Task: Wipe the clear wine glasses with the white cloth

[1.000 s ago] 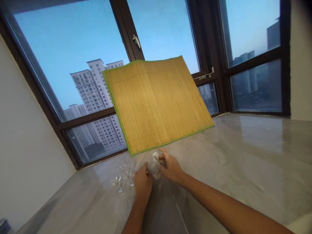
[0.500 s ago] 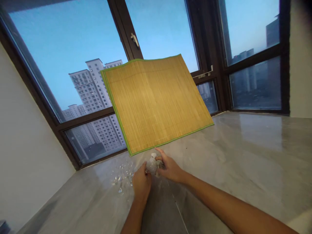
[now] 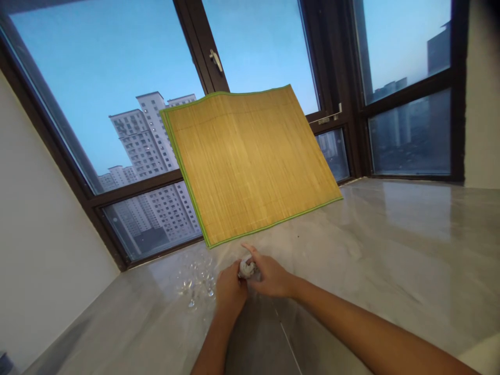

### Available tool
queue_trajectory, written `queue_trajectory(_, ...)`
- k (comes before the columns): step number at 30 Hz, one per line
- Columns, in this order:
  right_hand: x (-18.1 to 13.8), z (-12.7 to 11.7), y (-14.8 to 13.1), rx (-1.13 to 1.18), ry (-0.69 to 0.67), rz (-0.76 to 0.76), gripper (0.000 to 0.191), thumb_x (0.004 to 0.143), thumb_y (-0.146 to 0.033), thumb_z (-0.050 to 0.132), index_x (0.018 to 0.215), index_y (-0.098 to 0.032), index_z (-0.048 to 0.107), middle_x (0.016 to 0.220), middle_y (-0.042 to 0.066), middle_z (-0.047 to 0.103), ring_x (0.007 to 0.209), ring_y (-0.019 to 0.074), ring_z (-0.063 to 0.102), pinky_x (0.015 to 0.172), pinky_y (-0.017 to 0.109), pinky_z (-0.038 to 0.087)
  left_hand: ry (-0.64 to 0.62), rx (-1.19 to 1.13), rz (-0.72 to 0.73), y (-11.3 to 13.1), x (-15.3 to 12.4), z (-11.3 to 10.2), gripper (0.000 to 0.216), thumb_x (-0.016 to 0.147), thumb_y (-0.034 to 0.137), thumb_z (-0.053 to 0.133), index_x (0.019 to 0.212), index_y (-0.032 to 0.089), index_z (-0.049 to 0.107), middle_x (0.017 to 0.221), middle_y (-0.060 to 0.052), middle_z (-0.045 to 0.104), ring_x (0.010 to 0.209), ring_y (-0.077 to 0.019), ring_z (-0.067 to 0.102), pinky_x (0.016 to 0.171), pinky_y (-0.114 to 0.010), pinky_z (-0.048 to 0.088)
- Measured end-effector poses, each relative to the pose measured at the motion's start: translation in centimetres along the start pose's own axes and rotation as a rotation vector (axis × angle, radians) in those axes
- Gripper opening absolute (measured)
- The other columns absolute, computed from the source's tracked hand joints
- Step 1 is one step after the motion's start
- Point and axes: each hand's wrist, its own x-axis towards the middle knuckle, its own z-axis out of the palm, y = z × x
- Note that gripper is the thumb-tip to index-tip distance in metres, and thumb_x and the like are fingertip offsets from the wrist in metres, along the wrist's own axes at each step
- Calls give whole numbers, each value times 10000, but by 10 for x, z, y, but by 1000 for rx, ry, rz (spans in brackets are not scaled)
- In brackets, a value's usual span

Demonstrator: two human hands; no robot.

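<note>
Spanning the corner, a dark-framed window overlooks tower blocks. On the grey marble counter below it, a green-edged bamboo mat leans against the glass. Just before the mat, a person's right hand and left hand both pinch a crumpled white wad, with glinting clear bits beside it.

small white crumpled wad | pinched between both hands | just above countertop

Both forearms extended forward, bare. Left hand curled, knuckles up; right hand meets it fingertip to fingertip, index raised. Grip apparently pinched; fingertips partly hidden.
</note>
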Motion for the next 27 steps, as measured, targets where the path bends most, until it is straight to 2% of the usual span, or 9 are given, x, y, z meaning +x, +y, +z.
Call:
queue_trajectory(3, 0, 3, 4, -37, 15, 15, 956, 673, -153, 635, 1514, -246, 191, 1010, 32, 693, 902, 221, 647, 813, 332, 471, 38, -18, 17, -3, 1, 6, 594, 719, 50, 512, 1285, 224, 560, 1154, -62, 701, 1058, -229, 633, 897, -302, 430)
queue_trajectory(6, 1, 5, 9, 52, 62, 58, 916, 675, -103, 594, 1495, -237, 209, 980, 24, 680, 861, 193, 640, 780, 313, 478, 116, -28, 49, -7, 2, 8, 606, 752, 63, 503, 1347, 173, 492, 1204, -88, 669, 1112, -210, 604, 996, -319, 397)
queue_trajectory(8, 3, 7, 13, 179, 103, 78, 897, 663, -61, 555, 1478, -227, 218, 955, 11, 661, 811, 162, 628, 727, 282, 480, 158, -4, 58, -10, 2, 7, 503, 794, 106, 516, 1292, 173, 532, 1167, -86, 678, 1104, -210, 604, 1082, -374, 329)
queue_trajectory(11, 6, 9, 21, 374, 115, 117, 923, 615, -23, 519, 1461, -229, 211, 952, -6, 629, 761, 131, 606, 634, 233, 461, 168, 26, 63, -14, 3, 3, 270, 845, 185, 540, 1099, 205, 629, 1078, -59, 705, 1057, -209, 622, 1144, -448, 227)
queue_trajectory(13, 7, 9, 29, 467, 95, 165, 963, 575, -18, 515, 1459, -229, 200, 936, -18, 616, 733, 124, 596, 585, 212, 442, 139, 20, 80, -16, 3, 2, 177, 864, 216, 544, 1006, 217, 650, 1016, -43, 716, 1004, -204, 636, 1129, -459, 244)
queue_trajectory(15, 9, 8, 36, 539, 71, 230, 983, 547, -23, 522, 1455, -232, 208, 891, -34, 607, 690, 117, 581, 541, 196, 415, 114, 11, 107, -18, 3, 2, 170, 878, 234, 541, 1003, 215, 653, 989, -42, 718, 969, -206, 640, 1096, -464, 284)
queue_trajectory(18, 11, 3, 44, 599, 39, 321, 940, 526, -40, 541, 1412, -245, 304, 843, -47, 606, 653, 109, 556, 510, 182, 374, 79, 12, 148, -20, 2, 5, 201, 897, 257, 524, 1031, 198, 661, 991, -63, 717, 972, -229, 634, 1012, -451, 361)
queue_trajectory(23, 14, -14, 42, 649, 14, 345, 833, 501, -69, 527, 1316, -226, 452, 832, -41, 624, 686, 120, 552, 540, 188, 355, -10, -2, 183, -17, 3, 7, 244, 905, 288, 505, 1036, 189, 686, 999, -87, 725, 965, -253, 629, 879, -383, 420)
queue_trajectory(27, 13, -24, 37, 664, 30, 349, 761, 498, -94, 505, 1248, -223, 524, 793, -41, 618, 672, 121, 532, 539, 196, 329, -46, -75, 158, -10, 1, 7, 271, 910, 318, 471, 913, 198, 714, 902, -78, 732, 879, -242, 638, 775, -331, 408)
